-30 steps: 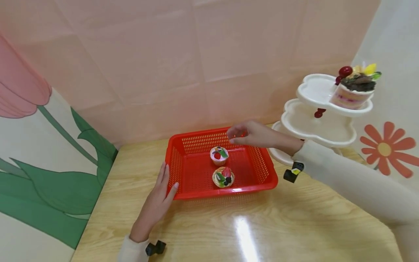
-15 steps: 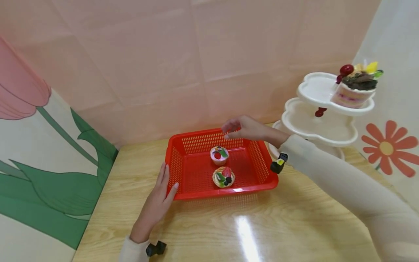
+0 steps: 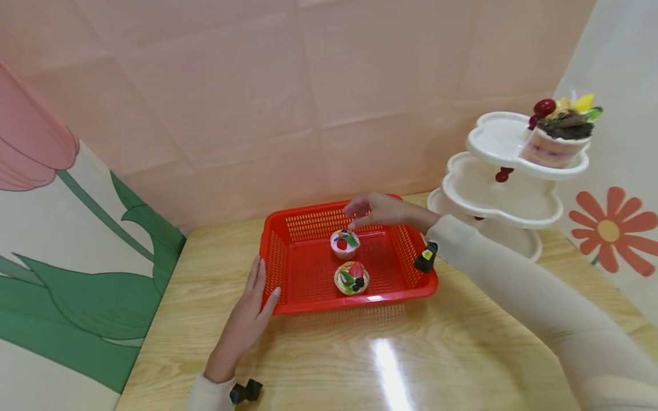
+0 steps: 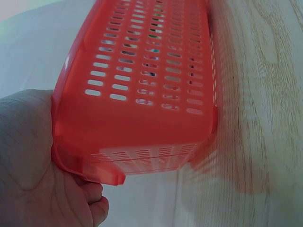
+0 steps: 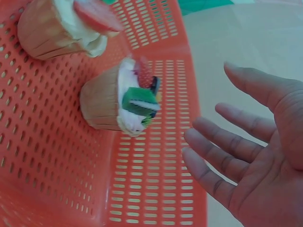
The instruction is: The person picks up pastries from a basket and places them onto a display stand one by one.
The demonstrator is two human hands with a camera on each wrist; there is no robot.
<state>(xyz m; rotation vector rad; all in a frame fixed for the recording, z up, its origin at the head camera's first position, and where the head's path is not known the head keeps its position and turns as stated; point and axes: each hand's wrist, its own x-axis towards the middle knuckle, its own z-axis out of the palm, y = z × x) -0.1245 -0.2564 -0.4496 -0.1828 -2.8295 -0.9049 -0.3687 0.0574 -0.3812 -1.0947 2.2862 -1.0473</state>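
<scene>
Left hand (image 3: 247,317) secured on red basket (image 3: 319,306); right hand (image 3: 377,209) unloaded

At the far left, a wall panel carries a printed tulip with green leaves (image 3: 97,308). It borders the left edge of the wooden table (image 3: 200,285).

The left hand is clamped on the front-left corner of the red basket. The thumb lies over the rim and the fingers lie along the outside of the left wall. The red basket stands upright near the table's back edge, its perforated back wall nearest the pink backdrop (image 3: 216,114).

Two cupcakes stand upright on the basket floor, about midway between its left and right edges. The pink-iced cupcake (image 3: 344,245) is nearer the back edge. The strawberry-topped cupcake (image 3: 352,278) is nearer the front edge, just beside it.

The right hand is over the back edge of the red basket, fingers and thumb apart, holding nothing. The right wrist view shows a gap between it and the pink-iced cupcake, the nearest item.

Near the table's back-right corner stands a white tiered stand (image 3: 506,191). A layered cake piece (image 3: 555,149) rests at the right edge of its top tier. Beyond, an orange-red flower (image 3: 609,231) marks the right wall.
</scene>
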